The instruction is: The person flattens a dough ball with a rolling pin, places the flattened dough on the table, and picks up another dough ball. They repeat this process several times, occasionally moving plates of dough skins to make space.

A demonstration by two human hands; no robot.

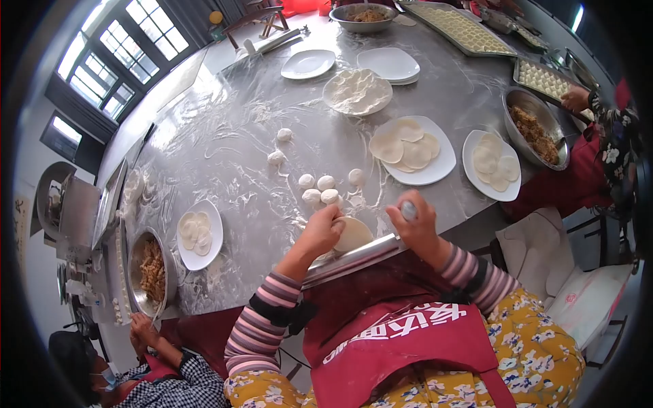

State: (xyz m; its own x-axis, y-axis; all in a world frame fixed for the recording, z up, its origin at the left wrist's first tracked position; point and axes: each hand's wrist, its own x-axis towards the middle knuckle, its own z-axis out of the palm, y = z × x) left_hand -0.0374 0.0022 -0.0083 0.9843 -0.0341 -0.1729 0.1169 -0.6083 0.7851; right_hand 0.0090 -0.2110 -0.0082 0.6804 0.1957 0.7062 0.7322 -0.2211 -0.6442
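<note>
At the table's near edge, my left hand (pixel 322 230) pinches the rim of a flat round dough wrapper (pixel 355 234). My right hand (pixel 418 224) is closed around a rolling pin, whose pale rounded end (pixel 408 210) shows above the fingers; the rest of it is hidden. The pin is to the right of the wrapper, apart from it. Just beyond my left hand lie several floured dough balls (pixel 326 182). Two more dough balls (pixel 277 158) rest farther out on the table.
Plates of wrappers (pixel 443 158) stand to the right and left (pixel 216 228). A plate of flour (pixel 357 92) is ahead. Bowls of filling (pixel 561 163) sit by co-workers at both sides. Filled trays (pixel 469 27) lie far right on the floury metal table (pixel 231 163).
</note>
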